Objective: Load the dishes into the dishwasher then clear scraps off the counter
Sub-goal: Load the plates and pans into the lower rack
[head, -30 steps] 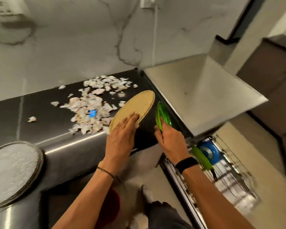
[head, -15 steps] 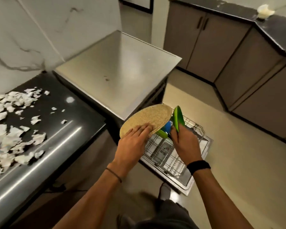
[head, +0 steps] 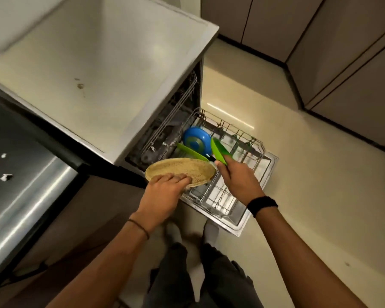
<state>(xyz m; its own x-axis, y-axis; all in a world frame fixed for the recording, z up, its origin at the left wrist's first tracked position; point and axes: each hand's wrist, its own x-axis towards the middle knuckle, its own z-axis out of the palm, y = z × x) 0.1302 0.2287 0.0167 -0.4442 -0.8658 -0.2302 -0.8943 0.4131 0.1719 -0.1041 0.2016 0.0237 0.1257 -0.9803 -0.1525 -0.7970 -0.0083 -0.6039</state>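
Head view: the person has turned from the counter (head: 16,134) (scraps (head: 6,177) wait there) to the open dishwasher rack (head: 261,152). The left hand (head: 165,186) grips the tan plate (head: 187,167) and the right hand (head: 237,177) pinches the green plate (head: 218,150). Both plates are just above the rack, so loading should come next.

A bowl (head: 197,141) stands in the rack (head: 220,203) before the dishwasher (head: 98,63); scraps (head: 6,177) lie on the counter (head: 13,134) at left.
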